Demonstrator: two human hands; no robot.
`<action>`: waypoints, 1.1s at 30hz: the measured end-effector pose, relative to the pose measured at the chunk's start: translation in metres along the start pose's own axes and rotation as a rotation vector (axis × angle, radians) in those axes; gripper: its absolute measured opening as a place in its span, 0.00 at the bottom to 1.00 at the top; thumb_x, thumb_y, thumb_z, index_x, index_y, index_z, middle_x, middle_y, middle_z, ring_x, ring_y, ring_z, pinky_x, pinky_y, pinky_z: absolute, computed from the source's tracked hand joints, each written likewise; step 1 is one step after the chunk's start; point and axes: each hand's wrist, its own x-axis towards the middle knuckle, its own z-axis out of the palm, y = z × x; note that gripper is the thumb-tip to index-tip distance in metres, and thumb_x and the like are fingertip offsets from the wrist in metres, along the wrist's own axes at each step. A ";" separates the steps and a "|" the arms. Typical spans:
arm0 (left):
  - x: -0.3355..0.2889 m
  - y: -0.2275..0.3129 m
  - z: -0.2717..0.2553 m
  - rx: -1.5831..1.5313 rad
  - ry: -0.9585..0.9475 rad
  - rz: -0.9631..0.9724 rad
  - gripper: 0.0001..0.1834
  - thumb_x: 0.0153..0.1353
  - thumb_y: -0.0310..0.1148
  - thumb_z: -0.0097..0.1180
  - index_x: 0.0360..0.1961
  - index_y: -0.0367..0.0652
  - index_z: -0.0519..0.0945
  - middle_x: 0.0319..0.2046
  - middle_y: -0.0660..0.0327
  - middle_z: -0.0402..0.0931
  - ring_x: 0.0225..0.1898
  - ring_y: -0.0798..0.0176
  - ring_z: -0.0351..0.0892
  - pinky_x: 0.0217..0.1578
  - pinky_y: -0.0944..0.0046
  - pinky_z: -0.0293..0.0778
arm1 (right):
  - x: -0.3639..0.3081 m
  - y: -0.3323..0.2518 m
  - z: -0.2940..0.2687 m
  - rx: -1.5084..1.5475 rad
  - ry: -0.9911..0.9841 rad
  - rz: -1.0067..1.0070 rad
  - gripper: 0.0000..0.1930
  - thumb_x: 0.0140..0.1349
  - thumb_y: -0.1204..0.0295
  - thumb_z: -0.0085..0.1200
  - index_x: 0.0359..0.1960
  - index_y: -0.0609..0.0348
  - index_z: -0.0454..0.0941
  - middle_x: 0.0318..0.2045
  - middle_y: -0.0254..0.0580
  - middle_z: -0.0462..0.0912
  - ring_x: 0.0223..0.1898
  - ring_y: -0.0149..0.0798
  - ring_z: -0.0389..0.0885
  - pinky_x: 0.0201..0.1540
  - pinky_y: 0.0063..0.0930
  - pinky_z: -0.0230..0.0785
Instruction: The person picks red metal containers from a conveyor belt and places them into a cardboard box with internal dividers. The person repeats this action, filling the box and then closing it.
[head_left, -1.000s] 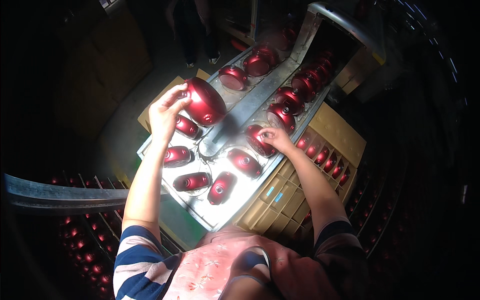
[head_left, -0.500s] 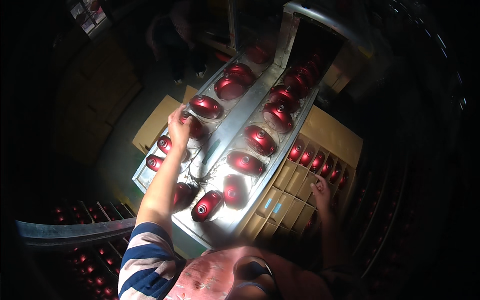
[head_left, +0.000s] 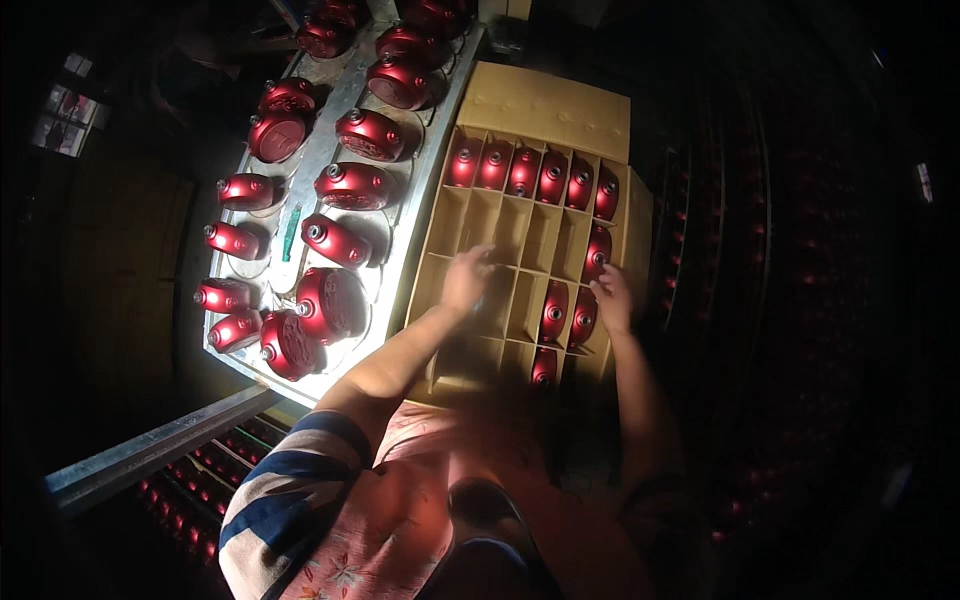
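Note:
My left hand [head_left: 467,280] is over the cells of a divided cardboard box [head_left: 510,226]. Its fingers are loosely bent and apart, with nothing visible in them. At the box's right side my right hand [head_left: 613,295] has its thumb and forefinger apart. The forefinger is close to the neck of a glossy red flask-like bottle [head_left: 597,248] standing in a right-hand cell; whether they touch I cannot tell. Similar bottles fill the far row, such as this red bottle [head_left: 522,170]. A few more stand nearer me, including another red bottle [head_left: 553,312].
To the left, a metal conveyor table [head_left: 335,130] carries two rows of red bottles [head_left: 350,186] on round plates. An open cardboard flap [head_left: 545,105] extends from the far side of the box. A metal rail [head_left: 165,445] crosses the lower left, above racks of red pieces.
My left hand has moved from a bottle on the conveyor's left row to above the box. My view has turned right; my right hand stays by the box's right side.

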 end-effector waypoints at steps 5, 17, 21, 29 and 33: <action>0.089 0.020 0.032 0.008 0.228 -0.066 0.25 0.58 0.26 0.53 0.59 0.51 0.72 0.53 0.49 0.74 0.52 0.44 0.72 0.53 0.52 0.69 | 0.014 -0.009 -0.025 -0.435 0.011 -0.022 0.35 0.51 0.62 0.66 0.62 0.55 0.68 0.24 0.43 0.78 0.29 0.44 0.79 0.38 0.38 0.72; 0.163 -0.011 0.074 0.338 0.084 0.288 0.18 0.59 0.29 0.48 0.51 0.54 0.78 0.52 0.58 0.75 0.57 0.48 0.66 0.61 0.51 0.57 | 0.003 0.027 -0.044 -0.316 -0.033 -0.282 0.17 0.53 0.72 0.65 0.46 0.52 0.80 0.22 0.40 0.79 0.21 0.37 0.78 0.27 0.29 0.72; 0.183 -0.007 0.066 0.213 0.132 0.229 0.18 0.57 0.25 0.50 0.49 0.51 0.78 0.49 0.56 0.76 0.57 0.46 0.67 0.60 0.52 0.60 | 0.005 0.020 -0.040 -0.417 -0.015 -0.178 0.14 0.53 0.72 0.64 0.42 0.52 0.81 0.22 0.39 0.80 0.22 0.36 0.78 0.29 0.30 0.72; 0.190 -0.038 0.053 0.319 -0.022 0.396 0.18 0.55 0.30 0.60 0.49 0.44 0.77 0.58 0.52 0.72 0.64 0.47 0.64 0.67 0.49 0.56 | 0.001 0.001 -0.037 -0.329 0.109 -0.415 0.12 0.52 0.74 0.64 0.39 0.51 0.81 0.21 0.39 0.79 0.22 0.38 0.78 0.27 0.31 0.71; 0.195 -0.042 0.058 0.340 0.065 0.392 0.19 0.55 0.31 0.59 0.49 0.43 0.76 0.58 0.53 0.72 0.63 0.50 0.67 0.66 0.49 0.57 | 0.018 0.005 -0.044 -0.283 0.093 -0.384 0.11 0.52 0.74 0.64 0.38 0.52 0.81 0.21 0.39 0.79 0.21 0.37 0.78 0.27 0.30 0.71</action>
